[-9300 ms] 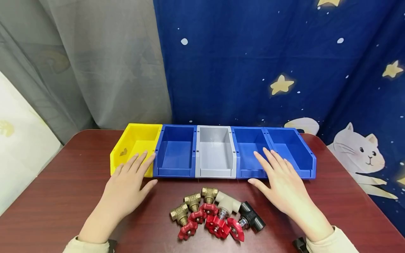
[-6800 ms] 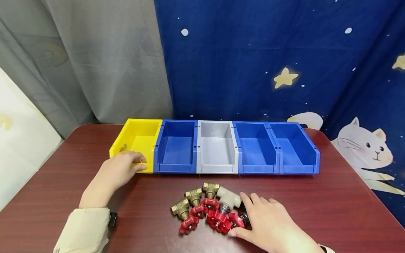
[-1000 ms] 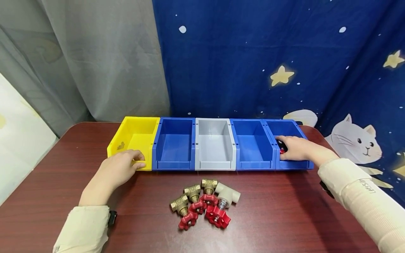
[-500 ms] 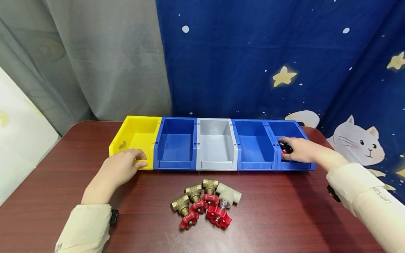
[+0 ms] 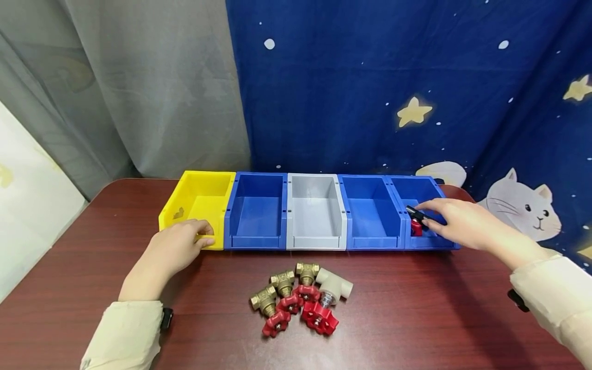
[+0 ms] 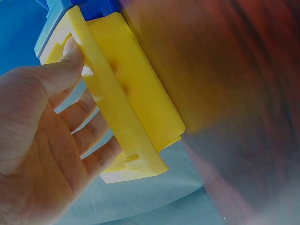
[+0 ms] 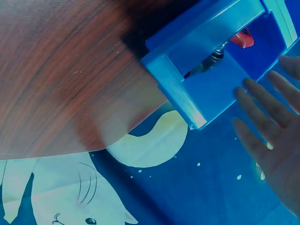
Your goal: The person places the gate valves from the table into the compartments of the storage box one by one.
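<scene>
My left hand (image 5: 173, 252) grips the front lip of the yellow storage bin (image 5: 208, 180), thumb on one side and fingers on the other, as the left wrist view shows. At the right end of the row, my right hand (image 5: 467, 223) is over the end blue bin (image 5: 432, 242). Its fingers are extended and hold nothing in the right wrist view. Inside that bin lies a black tee valve (image 7: 213, 61) with a red handle (image 5: 417, 227). In front of the row lie several brass valves (image 5: 282, 281) with red handwheels and one off-white plastic valve (image 5: 334, 283).
Between the end bins stand a blue bin (image 5: 257, 241), a grey bin (image 5: 316, 241) and another blue bin (image 5: 373, 241), all joined side by side. Behind the wooden table (image 5: 208, 329) hang a grey curtain (image 5: 162, 92) and a blue star-patterned curtain (image 5: 324, 103).
The black valve has gone from the table into the right end bin. Over the last second my right hand has released it and drawn back rightward. My left hand stays on the yellow bin.
</scene>
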`<state>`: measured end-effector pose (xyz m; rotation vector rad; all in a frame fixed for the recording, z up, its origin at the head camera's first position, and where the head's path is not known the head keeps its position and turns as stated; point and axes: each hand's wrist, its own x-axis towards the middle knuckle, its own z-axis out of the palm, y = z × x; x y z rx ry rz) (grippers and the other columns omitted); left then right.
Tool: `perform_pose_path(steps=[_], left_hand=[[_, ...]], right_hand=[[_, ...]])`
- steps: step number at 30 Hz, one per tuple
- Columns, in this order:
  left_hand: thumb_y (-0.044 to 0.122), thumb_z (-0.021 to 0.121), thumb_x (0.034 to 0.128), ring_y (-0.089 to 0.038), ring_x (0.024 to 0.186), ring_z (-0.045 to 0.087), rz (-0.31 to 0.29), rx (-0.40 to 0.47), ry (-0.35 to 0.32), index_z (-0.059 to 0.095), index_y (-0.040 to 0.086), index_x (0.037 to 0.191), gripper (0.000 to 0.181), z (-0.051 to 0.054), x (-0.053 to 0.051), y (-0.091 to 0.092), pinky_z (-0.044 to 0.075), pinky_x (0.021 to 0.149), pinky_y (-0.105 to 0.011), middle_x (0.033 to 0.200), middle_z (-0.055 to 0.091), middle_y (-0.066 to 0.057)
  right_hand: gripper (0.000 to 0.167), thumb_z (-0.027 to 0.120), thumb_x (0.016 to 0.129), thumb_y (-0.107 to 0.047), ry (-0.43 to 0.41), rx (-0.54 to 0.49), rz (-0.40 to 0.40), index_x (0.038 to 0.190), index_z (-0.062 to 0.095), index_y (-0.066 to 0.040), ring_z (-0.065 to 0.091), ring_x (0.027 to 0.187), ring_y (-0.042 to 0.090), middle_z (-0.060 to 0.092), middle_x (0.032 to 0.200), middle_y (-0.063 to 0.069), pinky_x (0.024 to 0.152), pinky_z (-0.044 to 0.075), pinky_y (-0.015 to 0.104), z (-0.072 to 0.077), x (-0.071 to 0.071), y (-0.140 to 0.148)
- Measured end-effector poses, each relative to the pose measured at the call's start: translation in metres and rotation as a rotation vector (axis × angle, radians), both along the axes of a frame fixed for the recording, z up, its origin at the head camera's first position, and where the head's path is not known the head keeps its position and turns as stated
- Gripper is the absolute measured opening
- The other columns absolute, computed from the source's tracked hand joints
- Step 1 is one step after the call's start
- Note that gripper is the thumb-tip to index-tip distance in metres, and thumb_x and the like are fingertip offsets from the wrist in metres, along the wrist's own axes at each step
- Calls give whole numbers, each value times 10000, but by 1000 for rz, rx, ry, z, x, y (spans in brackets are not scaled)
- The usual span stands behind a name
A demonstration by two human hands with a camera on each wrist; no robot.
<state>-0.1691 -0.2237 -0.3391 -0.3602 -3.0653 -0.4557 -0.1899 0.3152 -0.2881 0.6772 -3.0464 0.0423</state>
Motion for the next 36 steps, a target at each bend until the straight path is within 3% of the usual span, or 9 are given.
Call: perform_pose_path(steps=[10,16,21,27,36], left_hand=[[248,718,915,-230,792,557,-2,8,4,680,85,999,187,-3,0,0,504,784,-499,866,642,-24],[253,719,914,-225,789,553,-4,4,7,679,91,995,186,-4,0,0,502,780,-494,857,634,-16],[254,718,915,-223,785,550,-3,4,11,676,95,991,180,-4,0,-1,498,768,-488,852,631,-12],[250,716,918,-227,789,554,0,0,19,675,93,991,178,-3,0,0,499,774,-493,857,634,-16],[246,724,909,-226,784,552,-1,2,19,677,97,976,170,-2,1,0,500,774,-492,850,632,-13]], right_hand=[[273,709,882,-121,197,-83,158,1153,723,-91,649,1066,320,701,1117,102,862,512,536,1,23,-13],[277,752,842,-186,314,-102,169,1111,740,-121,683,913,245,719,1032,67,704,552,465,-2,47,-40],[269,724,866,-247,339,-108,197,1115,736,-146,682,954,249,715,1041,40,752,550,470,0,69,-68],[280,703,899,-300,308,-100,216,1138,718,-154,668,1004,221,706,1079,12,851,527,473,-1,89,-92],[290,681,931,-370,249,-96,262,1166,701,-203,646,992,140,684,1088,-73,859,537,412,-7,117,-119]])
